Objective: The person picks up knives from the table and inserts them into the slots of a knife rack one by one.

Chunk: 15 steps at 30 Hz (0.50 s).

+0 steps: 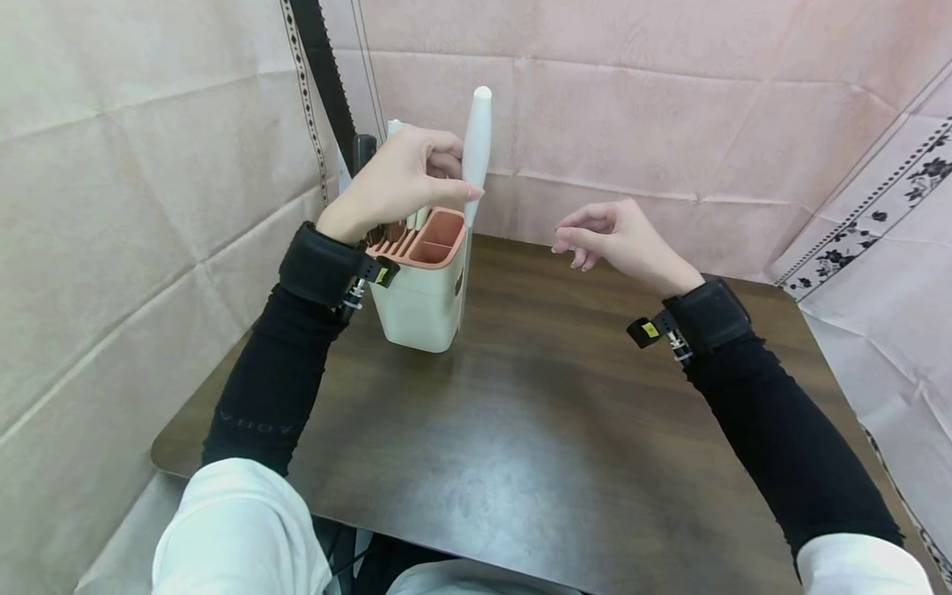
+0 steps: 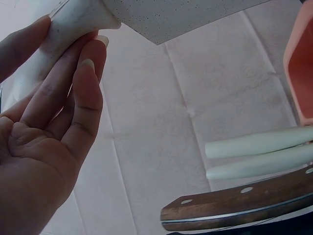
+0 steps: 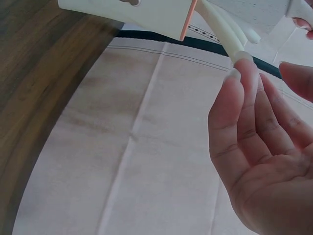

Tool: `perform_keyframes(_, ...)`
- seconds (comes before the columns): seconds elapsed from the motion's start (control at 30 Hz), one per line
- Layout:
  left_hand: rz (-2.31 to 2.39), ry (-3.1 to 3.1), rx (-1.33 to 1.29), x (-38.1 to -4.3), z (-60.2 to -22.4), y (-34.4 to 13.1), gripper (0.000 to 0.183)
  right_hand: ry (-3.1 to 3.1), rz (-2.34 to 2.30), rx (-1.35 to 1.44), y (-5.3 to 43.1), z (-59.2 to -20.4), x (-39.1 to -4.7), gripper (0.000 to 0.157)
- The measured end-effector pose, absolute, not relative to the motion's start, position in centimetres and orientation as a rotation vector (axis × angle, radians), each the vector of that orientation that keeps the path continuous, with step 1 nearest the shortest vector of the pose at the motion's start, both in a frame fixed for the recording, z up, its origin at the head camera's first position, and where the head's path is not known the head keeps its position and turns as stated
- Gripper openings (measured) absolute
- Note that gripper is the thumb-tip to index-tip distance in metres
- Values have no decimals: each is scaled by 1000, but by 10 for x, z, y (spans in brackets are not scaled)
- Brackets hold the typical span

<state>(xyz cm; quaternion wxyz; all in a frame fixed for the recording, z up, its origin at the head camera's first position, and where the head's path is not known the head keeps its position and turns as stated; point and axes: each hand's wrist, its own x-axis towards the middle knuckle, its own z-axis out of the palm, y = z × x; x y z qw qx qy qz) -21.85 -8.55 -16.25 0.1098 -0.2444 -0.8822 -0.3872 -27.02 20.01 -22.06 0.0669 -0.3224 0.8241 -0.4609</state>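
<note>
My left hand pinches the white handle of a knife, which stands nearly upright at the right side of a knife holder. In the left wrist view the knife's wide, speckled pale blade extends from the handle. The holder is a pale, upright box with a salmon-coloured slotted top, just below my left hand. To the right, my right hand hovers over the table with loosely bent fingers and nothing in them.
More handles rise from the holder: pale green ones, a brown wooden one and a black one. The holder stands on a dark wooden table, near its back left. Pale patterned cloth hangs behind and beside the table.
</note>
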Motion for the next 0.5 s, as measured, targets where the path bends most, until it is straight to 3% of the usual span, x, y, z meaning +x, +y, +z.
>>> perform_keyframes(0.5, -1132, -2530, -591, -207, -138, -98, 41, 2491, -1408, -953, 209, -229, -271, 25)
